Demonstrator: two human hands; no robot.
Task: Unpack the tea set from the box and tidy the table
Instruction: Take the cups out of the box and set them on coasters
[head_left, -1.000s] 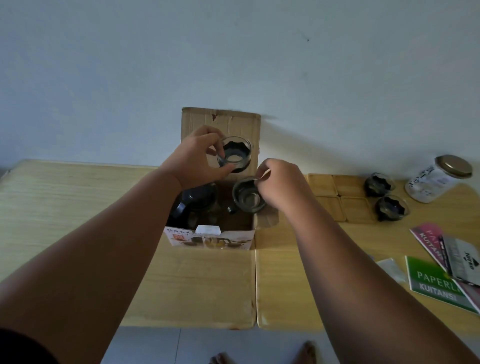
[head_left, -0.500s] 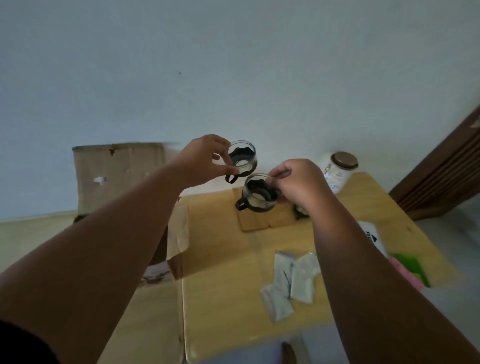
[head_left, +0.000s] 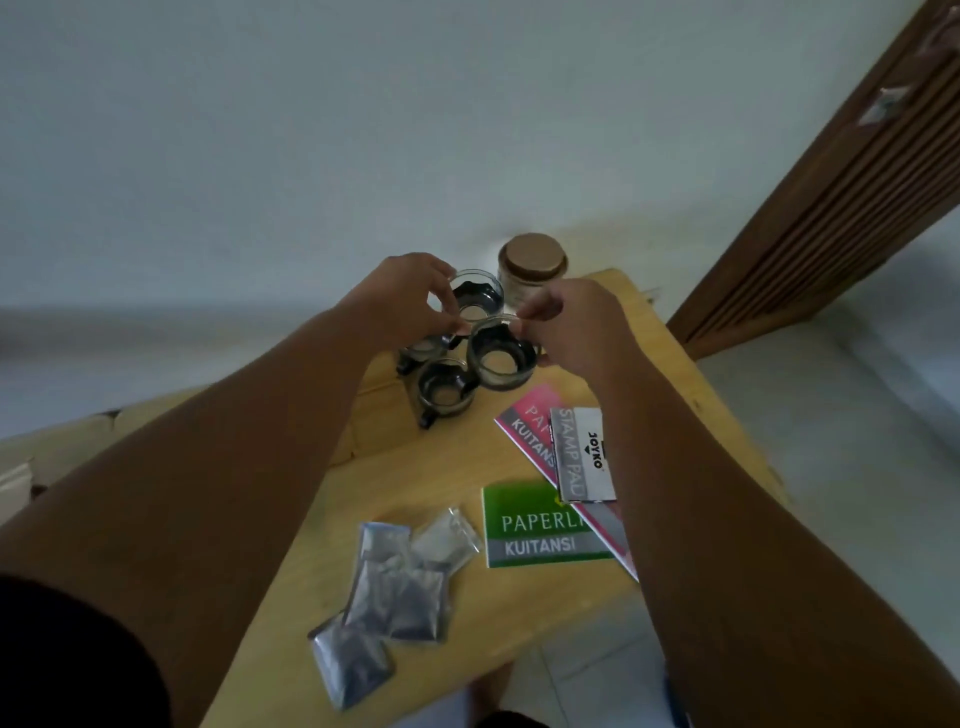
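My left hand (head_left: 402, 299) pinches the rim of a small glass tea cup with a black holder (head_left: 475, 304), held at the far side of the wooden table (head_left: 519, 613). My right hand (head_left: 571, 325) grips the rim of a second glass cup (head_left: 500, 361), just in front of the first. Two more cups of the same kind stand on the table below them: one (head_left: 445, 392) near the front, another (head_left: 423, 351) partly hidden under my left hand. The box is out of view.
A glass jar with a brown lid (head_left: 531, 262) stands behind the cups. A pink receipt book (head_left: 530, 436), a stamp pad box (head_left: 582, 454) and a green receipt book (head_left: 540, 525) lie at right. Several silver sachets (head_left: 395, 587) lie near the front edge. A wooden door (head_left: 841, 197) is at right.
My view has swung right, away from the box. Both hands carried their cups from the box over to the right end of the table, down beside the two standing cups.
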